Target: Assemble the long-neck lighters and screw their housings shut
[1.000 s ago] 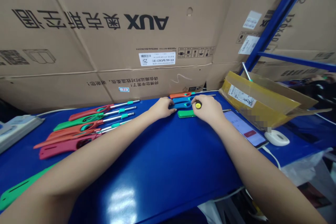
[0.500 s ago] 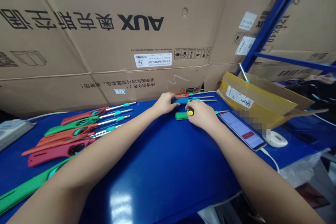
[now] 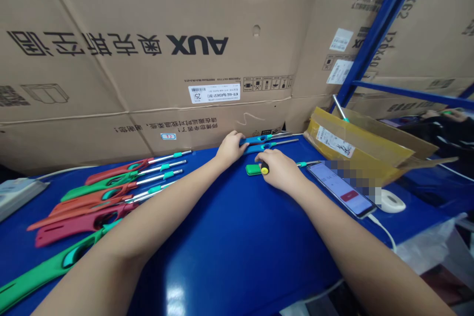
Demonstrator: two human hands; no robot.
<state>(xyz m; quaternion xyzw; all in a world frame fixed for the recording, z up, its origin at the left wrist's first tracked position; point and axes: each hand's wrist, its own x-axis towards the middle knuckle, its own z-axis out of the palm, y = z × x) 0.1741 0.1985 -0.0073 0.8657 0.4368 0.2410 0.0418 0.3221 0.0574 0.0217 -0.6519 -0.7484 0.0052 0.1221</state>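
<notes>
At the back of the blue table, my left hand (image 3: 231, 149) is closed around the handle end of a blue long-necked lighter (image 3: 259, 139). A second blue lighter (image 3: 258, 148) lies just in front, close to the fingers. To the right, my right hand (image 3: 279, 167) is closed on a screwdriver (image 3: 264, 168), whose black and yellow handle end shows; its shaft is hidden. Below that hand lies a green lighter (image 3: 252, 170), its middle covered and its metal tip pointing right toward the phone.
Several red, green and orange lighters (image 3: 111, 192) lie in a row at left. A phone (image 3: 340, 190) on a cable, a white mouse (image 3: 392, 201) and an open carton (image 3: 355, 143) stand at right. A cardboard wall (image 3: 148, 74) closes off the back.
My left hand has shifted slightly with the blue lighter, and the orange one beside it no longer shows. My right hand has drawn a little away from the blue lighters. The view has tilted up.
</notes>
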